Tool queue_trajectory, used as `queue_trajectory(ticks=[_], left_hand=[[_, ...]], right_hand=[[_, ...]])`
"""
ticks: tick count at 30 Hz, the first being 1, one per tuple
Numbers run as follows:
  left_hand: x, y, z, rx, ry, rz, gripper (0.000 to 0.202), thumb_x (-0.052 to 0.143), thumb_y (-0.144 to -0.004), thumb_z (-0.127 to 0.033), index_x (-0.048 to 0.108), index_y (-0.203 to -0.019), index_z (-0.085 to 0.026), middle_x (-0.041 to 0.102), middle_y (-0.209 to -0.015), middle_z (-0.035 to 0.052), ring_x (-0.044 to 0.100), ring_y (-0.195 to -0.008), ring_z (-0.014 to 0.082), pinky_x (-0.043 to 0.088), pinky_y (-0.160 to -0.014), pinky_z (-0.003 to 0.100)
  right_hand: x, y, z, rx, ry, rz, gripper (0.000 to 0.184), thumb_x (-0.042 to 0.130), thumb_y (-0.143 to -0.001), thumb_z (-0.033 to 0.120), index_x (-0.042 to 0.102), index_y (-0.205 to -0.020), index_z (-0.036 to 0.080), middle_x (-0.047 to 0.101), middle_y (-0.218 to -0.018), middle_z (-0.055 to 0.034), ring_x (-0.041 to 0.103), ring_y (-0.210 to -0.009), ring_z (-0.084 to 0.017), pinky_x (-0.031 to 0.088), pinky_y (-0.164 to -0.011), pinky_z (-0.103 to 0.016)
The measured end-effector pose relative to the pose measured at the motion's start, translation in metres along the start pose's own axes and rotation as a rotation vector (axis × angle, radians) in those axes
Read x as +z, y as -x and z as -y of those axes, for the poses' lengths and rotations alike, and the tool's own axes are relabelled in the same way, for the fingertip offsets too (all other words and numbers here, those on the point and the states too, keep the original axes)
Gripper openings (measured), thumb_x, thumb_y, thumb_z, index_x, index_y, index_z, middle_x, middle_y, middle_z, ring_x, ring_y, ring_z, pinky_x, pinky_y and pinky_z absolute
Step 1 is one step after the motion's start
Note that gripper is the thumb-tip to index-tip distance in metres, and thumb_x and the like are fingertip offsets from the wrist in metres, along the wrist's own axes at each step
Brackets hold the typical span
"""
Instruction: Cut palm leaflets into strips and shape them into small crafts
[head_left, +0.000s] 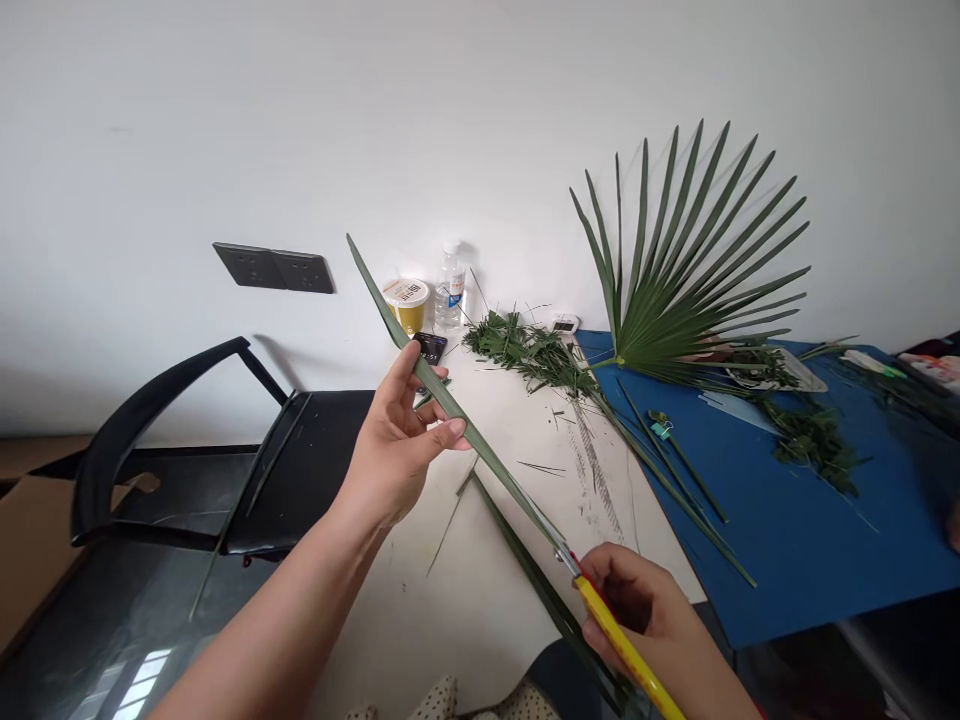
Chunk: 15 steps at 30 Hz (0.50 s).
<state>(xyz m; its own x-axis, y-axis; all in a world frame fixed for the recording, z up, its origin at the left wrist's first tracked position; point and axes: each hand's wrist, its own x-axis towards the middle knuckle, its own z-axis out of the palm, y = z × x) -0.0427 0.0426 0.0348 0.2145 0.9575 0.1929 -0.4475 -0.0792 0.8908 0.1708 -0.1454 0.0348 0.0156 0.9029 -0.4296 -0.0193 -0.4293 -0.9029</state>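
Pinching a long, narrow leaf strip (495, 465) between thumb and fingers, the left hand (405, 440) holds it slantwise above the pale tabletop (405, 600). The strip is smooth, matte green and creased lengthwise, tapering to a point at its upper end. The right hand (645, 605) is curled around scissors (619, 640) with a glossy yellow handle and a little red near the pivot; their short metal blades meet the strip's lower end.

A 2nd leaf blade (525, 570), darker and folded along its length, lies on the tabletop beneath the 2 hands. Beyond it sits a tangled heap of thin green shreds (525, 350), near a clear plastic bottle (450, 290) and a yellow tub (409, 310) with a white lid. A large fan-shaped palm leaf (675, 280), its stiff ribs spreading into separate pointed fingers, stands against the smooth white wall (450, 120). Slender stalks lie across the flat blue surface (787, 560), beside a small teal clip (661, 430).

The right hand covers much of the scissors' grip, and the handle's end runs out of the picture; whether the blades are closed is impossible to tell. The folded leaf's lower end disappears by the right wrist. Part of a dark display (430, 348) is hidden, leaving its digits incomplete. Objects at the far right are too dim to identify.
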Motion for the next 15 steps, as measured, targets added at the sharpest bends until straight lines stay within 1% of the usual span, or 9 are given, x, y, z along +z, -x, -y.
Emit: queue_trajectory(ticks=[3, 5, 8, 9, 11, 13, 15], left_hand=[[0.003, 0.000, -0.002, 0.056, -0.041, -0.005, 0.089, 0.084, -0.068, -0.013, 0.047, -0.142, -0.045, 0.051, -0.129, 0.0047, 0.055, -0.074, 0.0100, 0.065, -0.058, 0.027], [0.005, 0.000, -0.005, 0.107, -0.078, 0.001, 0.092, 0.083, -0.068, -0.012, 0.044, -0.144, -0.046, 0.050, -0.130, 0.0043, 0.056, -0.076, 0.0113, 0.065, -0.059, 0.028], [0.009, 0.002, -0.009, 0.184, -0.134, 0.016, 0.096, 0.082, -0.068, -0.010, 0.041, -0.145, -0.050, 0.049, -0.134, 0.0042, 0.058, -0.082, 0.0142, 0.066, -0.060, 0.030], [0.010, 0.002, -0.010, 0.195, -0.145, 0.019, 0.096, 0.082, -0.068, -0.009, 0.040, -0.145, -0.050, 0.049, -0.134, 0.0043, 0.058, -0.083, 0.0147, 0.066, -0.060, 0.030], [0.011, 0.001, -0.011, 0.188, -0.138, 0.020, 0.096, 0.082, -0.069, -0.010, 0.041, -0.145, -0.050, 0.048, -0.134, 0.0047, 0.057, -0.083, 0.0148, 0.066, -0.059, 0.029], [0.010, 0.000, -0.009, 0.146, -0.105, 0.018, 0.093, 0.082, -0.069, -0.011, 0.042, -0.144, -0.049, 0.048, -0.133, 0.0049, 0.056, -0.082, 0.0144, 0.066, -0.058, 0.028], [0.009, -0.002, -0.006, 0.096, -0.064, 0.013, 0.091, 0.081, -0.069, -0.012, 0.044, -0.144, -0.048, 0.048, -0.132, 0.0047, 0.055, -0.082, 0.0134, 0.065, -0.057, 0.026]], right_hand=[[-0.002, -0.003, -0.006, 0.048, -0.092, 0.051, 0.040, 0.082, -0.072, 0.045, 0.051, -0.076, 0.020, 0.044, -0.065, 0.0071, 0.034, -0.049, -0.005, 0.027, -0.045, -0.019], [-0.004, -0.003, -0.011, 0.096, -0.115, 0.087, 0.041, 0.079, -0.075, 0.051, 0.051, -0.079, 0.021, 0.043, -0.059, 0.0088, 0.030, -0.041, -0.004, 0.024, -0.040, -0.018], [-0.003, -0.002, -0.013, 0.118, -0.123, 0.117, 0.040, 0.074, -0.079, 0.055, 0.052, -0.081, 0.021, 0.043, -0.053, 0.0091, 0.029, -0.037, -0.004, 0.023, -0.037, -0.017], [-0.002, -0.001, -0.013, 0.119, -0.126, 0.114, 0.040, 0.074, -0.079, 0.055, 0.053, -0.080, 0.021, 0.043, -0.053, 0.0089, 0.029, -0.038, -0.004, 0.024, -0.037, -0.017], [0.002, 0.000, -0.009, 0.111, -0.119, 0.054, 0.038, 0.078, -0.077, 0.049, 0.053, -0.079, 0.021, 0.045, -0.059, 0.0076, 0.034, -0.043, -0.005, 0.028, -0.040, -0.017], [0.007, 0.001, -0.004, 0.059, -0.070, -0.038, 0.035, 0.083, -0.071, 0.040, 0.055, -0.079, 0.020, 0.047, -0.066, 0.0058, 0.041, -0.053, -0.008, 0.035, -0.048, -0.018], [0.011, 0.001, -0.002, -0.014, 0.004, -0.108, 0.032, 0.084, -0.067, 0.031, 0.056, -0.079, 0.020, 0.048, -0.072, 0.0043, 0.046, -0.063, -0.011, 0.040, -0.056, -0.020]])
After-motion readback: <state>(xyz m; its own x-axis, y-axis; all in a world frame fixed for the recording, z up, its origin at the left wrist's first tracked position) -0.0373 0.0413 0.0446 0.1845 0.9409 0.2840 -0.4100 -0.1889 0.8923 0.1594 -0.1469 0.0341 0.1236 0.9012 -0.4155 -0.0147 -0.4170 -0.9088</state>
